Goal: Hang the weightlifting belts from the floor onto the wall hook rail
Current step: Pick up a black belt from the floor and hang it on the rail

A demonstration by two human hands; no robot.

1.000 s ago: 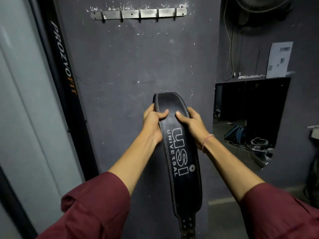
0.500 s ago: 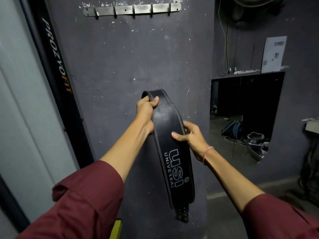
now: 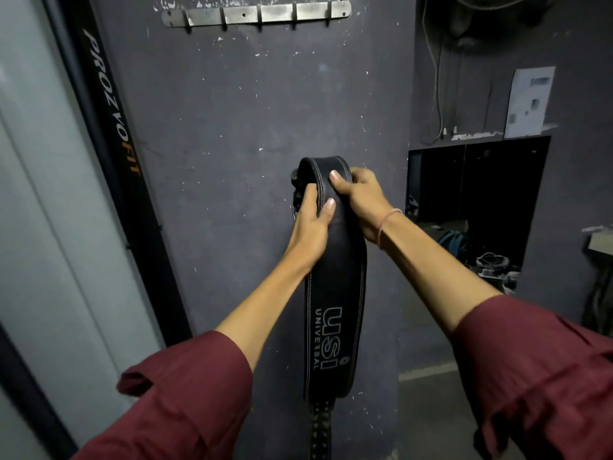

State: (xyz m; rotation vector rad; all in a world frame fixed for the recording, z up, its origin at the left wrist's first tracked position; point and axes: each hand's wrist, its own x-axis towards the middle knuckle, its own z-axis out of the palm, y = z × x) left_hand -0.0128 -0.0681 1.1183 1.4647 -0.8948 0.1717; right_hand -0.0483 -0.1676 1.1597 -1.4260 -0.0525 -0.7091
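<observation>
A black leather weightlifting belt [image 3: 335, 293] with white "USI UNIVERSAL" lettering hangs folded over in front of me. My left hand [image 3: 310, 227] grips its left edge just below the fold. My right hand [image 3: 360, 200] holds the fold from the right, thumb on top. The belt's buckle end is tucked behind the fold, partly hidden. Its holed strap end dangles at the bottom. A steel hook rail [image 3: 257, 14] with several bare hooks is fixed high on the dark wall, well above the belt.
A black upright post [image 3: 112, 134] marked "PROZVOFIT" leans along the wall's left side, next to a pale panel. At the right is a dark opening [image 3: 477, 200] with a bag and cables on the floor. A wall fan hangs at top right.
My right hand has climbed from the belt's middle up to the fold. The left hand slid down a little, and the belt now hangs straighter.
</observation>
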